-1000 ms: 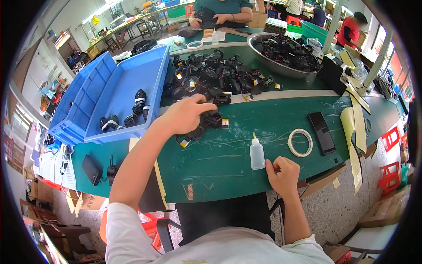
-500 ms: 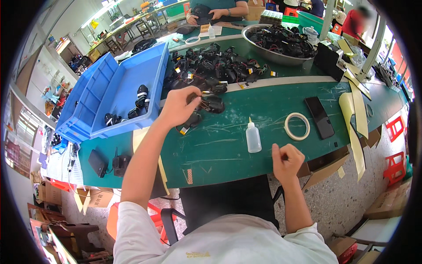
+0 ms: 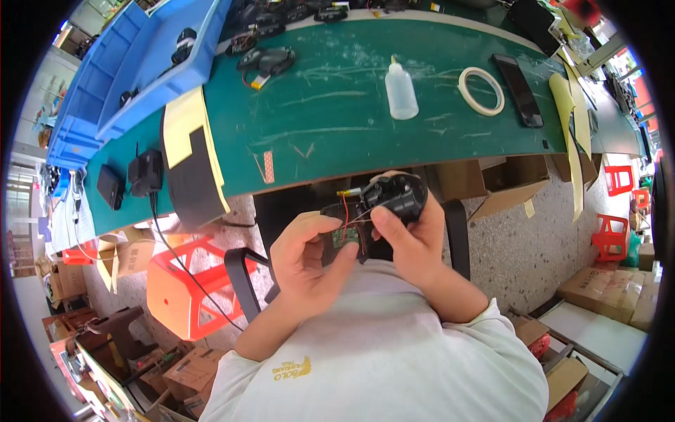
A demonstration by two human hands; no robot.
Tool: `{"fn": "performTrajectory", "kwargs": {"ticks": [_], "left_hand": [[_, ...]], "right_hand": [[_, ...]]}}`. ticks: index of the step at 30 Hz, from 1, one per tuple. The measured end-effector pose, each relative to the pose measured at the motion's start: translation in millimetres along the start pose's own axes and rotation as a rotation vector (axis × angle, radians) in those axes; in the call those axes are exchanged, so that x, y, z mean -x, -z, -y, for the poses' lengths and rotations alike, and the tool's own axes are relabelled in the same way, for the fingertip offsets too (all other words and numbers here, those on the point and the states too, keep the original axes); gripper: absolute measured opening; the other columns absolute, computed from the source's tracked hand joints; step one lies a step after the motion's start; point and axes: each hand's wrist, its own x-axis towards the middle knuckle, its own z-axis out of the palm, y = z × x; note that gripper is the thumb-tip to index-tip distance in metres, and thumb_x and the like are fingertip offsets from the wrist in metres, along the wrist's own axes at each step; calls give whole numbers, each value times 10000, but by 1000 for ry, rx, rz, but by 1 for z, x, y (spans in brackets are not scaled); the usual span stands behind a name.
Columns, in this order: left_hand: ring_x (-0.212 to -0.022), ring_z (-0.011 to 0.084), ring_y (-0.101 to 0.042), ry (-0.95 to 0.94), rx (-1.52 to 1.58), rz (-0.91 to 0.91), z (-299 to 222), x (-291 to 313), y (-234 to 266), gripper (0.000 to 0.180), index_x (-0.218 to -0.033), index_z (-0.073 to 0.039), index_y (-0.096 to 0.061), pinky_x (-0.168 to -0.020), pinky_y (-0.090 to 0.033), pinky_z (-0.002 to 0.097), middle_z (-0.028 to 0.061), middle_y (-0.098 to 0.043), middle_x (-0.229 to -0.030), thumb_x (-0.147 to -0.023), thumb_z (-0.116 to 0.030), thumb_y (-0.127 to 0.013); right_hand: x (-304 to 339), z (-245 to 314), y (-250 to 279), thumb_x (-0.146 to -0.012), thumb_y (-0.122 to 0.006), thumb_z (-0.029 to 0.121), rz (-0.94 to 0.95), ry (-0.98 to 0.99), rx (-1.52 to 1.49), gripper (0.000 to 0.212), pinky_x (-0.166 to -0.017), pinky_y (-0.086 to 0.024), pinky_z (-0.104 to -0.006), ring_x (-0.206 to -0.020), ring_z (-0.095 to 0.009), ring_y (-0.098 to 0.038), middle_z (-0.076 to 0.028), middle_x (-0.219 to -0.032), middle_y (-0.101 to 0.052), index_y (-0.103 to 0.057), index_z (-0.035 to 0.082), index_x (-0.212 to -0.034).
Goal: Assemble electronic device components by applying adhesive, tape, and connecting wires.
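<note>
Just beyond my lap, at the table's near edge, both hands hold an opened black plastic device. My right hand [image 3: 416, 246] grips its rounded black shell [image 3: 399, 197], thumb on the near side. My left hand [image 3: 304, 257] is closed on the other part, where a green circuit board [image 3: 343, 236] shows between thumb and fingers. Thin red wires [image 3: 345, 211] run up from there to a small silver-and-yellow battery [image 3: 349, 192]. Fingers partly hide how the two parts join.
On the green table [image 3: 316, 133] stand a squeeze bottle [image 3: 401, 95], a tape roll [image 3: 463, 90] and a phone [image 3: 520, 95]. Black device parts [image 3: 271, 62] lie near blue crates [image 3: 158, 88]. An orange stool [image 3: 179, 295] and a black chair armrest [image 3: 242, 278] are low on the left.
My left hand has come back from the pile of black parts to my lap, and my right hand has moved in beside it. Both now hold an opened device. The view has tilted down.
</note>
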Motion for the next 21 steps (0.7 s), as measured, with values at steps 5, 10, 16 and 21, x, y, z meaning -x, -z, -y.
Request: {"fn": "performTrajectory", "kwargs": {"ticks": [5,10,16,21], "left_hand": [[-973,202,-644,349,538,108,8,28,10,473,-1290,-24,-393,-800,-514,293,142,-616,-1094,-866,101,-563],[-992,255,-670,520,474,168,-1,29,11,633,-1476,-81,-205,-810,-540,326,170,-611,-1196,-925,64,-478],[-993,235,-667,495,538,-49,4,31,5,589,-1466,4,-252,-833,-549,347,181,-628,-1182,-936,-21,-507],[-954,172,-652,438,380,-176,25,39,19,469,-1398,6,-371,-785,-509,293,127,-668,-1075,-951,-50,-504]], "right_hand": [[6,-10,7,-847,-707,-17,62,89,91,412,-775,-510,-235,-885,-87,-617,-67,-988,-649,-500,-20,-1203],[10,-9,10,-848,-700,-19,71,14,13,399,-743,-519,-233,-872,-90,-620,-72,-986,-645,-501,-11,-1193],[7,-8,10,-833,-702,-31,96,-37,69,446,-746,-518,-243,-870,-91,-619,-74,-965,-637,-472,-2,-1215],[13,-14,15,-804,-720,-18,182,-97,111,417,-679,-472,-215,-814,-62,-583,-59,-917,-626,-438,25,-1108]]}}
